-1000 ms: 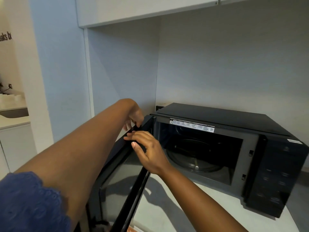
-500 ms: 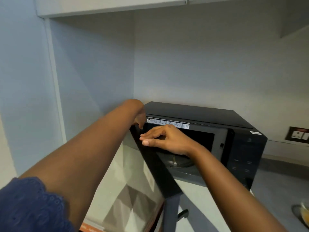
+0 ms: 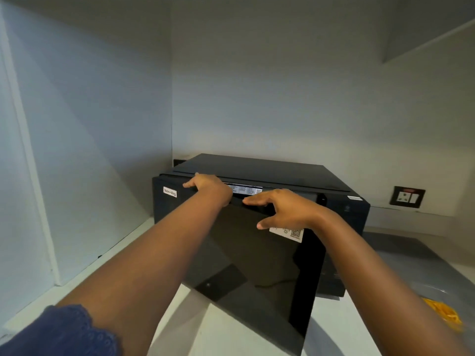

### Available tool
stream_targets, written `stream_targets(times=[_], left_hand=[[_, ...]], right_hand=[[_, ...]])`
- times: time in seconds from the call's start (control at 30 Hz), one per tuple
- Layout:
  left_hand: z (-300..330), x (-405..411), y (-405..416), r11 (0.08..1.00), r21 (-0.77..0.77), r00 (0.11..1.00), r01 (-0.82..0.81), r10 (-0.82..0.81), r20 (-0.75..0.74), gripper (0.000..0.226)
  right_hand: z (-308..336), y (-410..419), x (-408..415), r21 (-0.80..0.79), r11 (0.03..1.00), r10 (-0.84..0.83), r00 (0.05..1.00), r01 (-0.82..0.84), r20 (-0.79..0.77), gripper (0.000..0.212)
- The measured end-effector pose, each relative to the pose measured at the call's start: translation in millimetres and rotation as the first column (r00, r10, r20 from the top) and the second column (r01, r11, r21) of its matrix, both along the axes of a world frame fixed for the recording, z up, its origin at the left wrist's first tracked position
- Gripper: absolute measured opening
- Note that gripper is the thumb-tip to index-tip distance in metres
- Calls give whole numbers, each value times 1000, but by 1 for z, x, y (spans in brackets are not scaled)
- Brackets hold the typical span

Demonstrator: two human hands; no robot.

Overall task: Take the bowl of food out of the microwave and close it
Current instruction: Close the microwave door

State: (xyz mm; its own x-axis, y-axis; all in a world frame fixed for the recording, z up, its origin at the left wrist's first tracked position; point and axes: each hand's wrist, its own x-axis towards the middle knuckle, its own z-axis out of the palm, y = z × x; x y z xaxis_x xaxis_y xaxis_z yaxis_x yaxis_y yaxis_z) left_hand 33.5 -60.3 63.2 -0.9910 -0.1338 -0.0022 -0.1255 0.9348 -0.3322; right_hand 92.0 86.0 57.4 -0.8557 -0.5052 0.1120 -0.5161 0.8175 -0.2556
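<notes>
**Bowl of food out, microwave door not yet latched**

Bowl of food point(image 3: 442, 316): blurred yellow contents at the frame's lower-right edge, on the grey counter point(image 3: 401, 255), well out to the right of the right hand and below it. Clear of the oven, so step one looks done.

Microwave point(image 3: 257, 173): black, straight ahead of both hands. Door point(image 3: 246, 255) swung most of the way shut but not flush; free edge nearest the camera stands off the body, gap visible under the right forearm. Cavity not visible, so nothing confirmable inside.

Left hand point(image 3: 209, 187): draped over the door's top edge, fingers curled down behind it, thumb side toward the "Non-Veg" label point(image 3: 170, 192) just left of it. Gripping the door edge, nothing else held.

Right hand point(image 3: 282, 209): just right of the left, fingers spread and extended flat along the door top, thumb dropped onto the door face, partly covering a white QR sticker point(image 3: 290, 233). Pressing, not grasping.

Remaining, as a judgement: final push until the door latches, then release. Roughly nine-tenths complete.

Wall socket point(image 3: 407, 197) far right of the right hand, behind the oven.
</notes>
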Motion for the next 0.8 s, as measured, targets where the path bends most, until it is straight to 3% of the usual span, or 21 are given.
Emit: stream_targets(times=[0.1,0.23,0.33,0.43,0.63,0.8], left_hand=[[-10,-16,-5,971,230,990,71,-39,-138,61],[-22,-33,-14,892,337,949,301,-243,-203,60],[-27,-39,-16,841,320,894,436,-363,-263,60],[-30,-43,-14,798,302,848,521,-445,-287,68],[-30,-56,-17,747,303,806,592,-543,-235,88],[-35,-63,-15,721,263,763,641,-562,-320,93]], right_hand=[[-8,9,-11,-85,996,-35,997,30,-62,56],[-12,18,-24,-27,977,-214,960,213,-182,71],[-16,24,-37,107,913,-349,891,393,-292,97],[-18,31,-50,180,860,-423,864,477,-272,108],[-13,39,-65,193,874,-411,890,446,-196,96],[-21,48,-72,-18,924,-369,877,382,-307,83]])
